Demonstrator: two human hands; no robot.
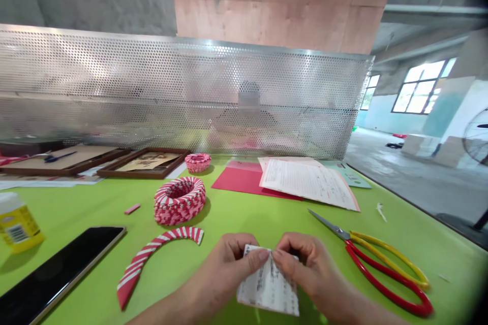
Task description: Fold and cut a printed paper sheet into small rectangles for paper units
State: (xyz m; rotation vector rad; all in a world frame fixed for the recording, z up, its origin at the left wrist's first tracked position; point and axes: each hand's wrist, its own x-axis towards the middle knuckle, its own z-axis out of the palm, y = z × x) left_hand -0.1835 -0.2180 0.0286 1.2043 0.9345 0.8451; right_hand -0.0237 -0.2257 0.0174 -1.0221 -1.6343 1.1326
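Between my two hands is a small folded piece of printed white paper, held above the green table. My left hand pinches its upper left part, thumb on top. On the upper right, my right hand pinches the same paper, and the two thumbtips nearly meet. Open scissors with one red and one yellow handle lie right of my right hand. A curved red-and-white striped paper strip rests left of my left hand. Beyond it sits a ring-shaped folded-paper piece in red and white.
A phone and a yellow glue bottle are at the left. Farther back are a smaller paper ring, a wooden frame, red paper and printed sheets. A perforated metal screen stands along the table's far side.
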